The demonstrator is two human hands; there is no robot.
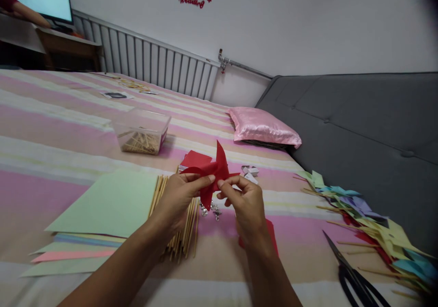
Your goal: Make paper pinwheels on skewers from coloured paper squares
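Observation:
A red paper pinwheel [221, 161] is held up over the bed between my two hands. My left hand [181, 193] pinches its left side, thumb on the centre. My right hand [244, 200] is closed at the pinwheel's middle, thumb and forefinger together; anything small between those fingertips is hidden. Below lie a bundle of thin wooden sticks [186, 234] and some shiny metal bits [216, 212]. Behind the pinwheel sits a stack of red paper squares [195, 159]. More red paper [272, 234] lies partly under my right wrist.
Coloured paper sheets [99, 202] lie at left, with a clear plastic box [142, 131] of sticks beyond. Black-handled scissors [352, 270] and several finished pinwheels [372, 220] lie at right. A pink pillow [263, 127] rests near the grey headboard [359, 115]. Another person's arm [30, 14] shows far left.

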